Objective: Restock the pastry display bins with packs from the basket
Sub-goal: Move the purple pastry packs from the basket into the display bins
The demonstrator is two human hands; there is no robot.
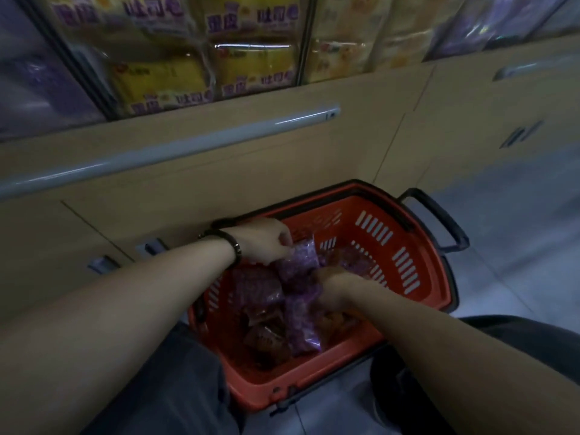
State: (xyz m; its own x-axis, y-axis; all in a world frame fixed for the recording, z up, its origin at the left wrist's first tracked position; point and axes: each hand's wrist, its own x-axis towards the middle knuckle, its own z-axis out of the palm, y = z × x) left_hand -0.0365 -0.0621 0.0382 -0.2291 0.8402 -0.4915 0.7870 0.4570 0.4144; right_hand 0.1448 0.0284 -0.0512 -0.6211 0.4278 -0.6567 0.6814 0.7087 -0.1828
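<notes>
Pick-up stage, I'd judge: left hand (263,243) is pinching 1 purple pack (302,257) w/ curled fingers inside the red basket (423,246), near right. Right hand (334,285) is digging among remaining packs (301,321); its fingers are blurred, can't tell. Display bins (201,73) are waiting far above.
</notes>
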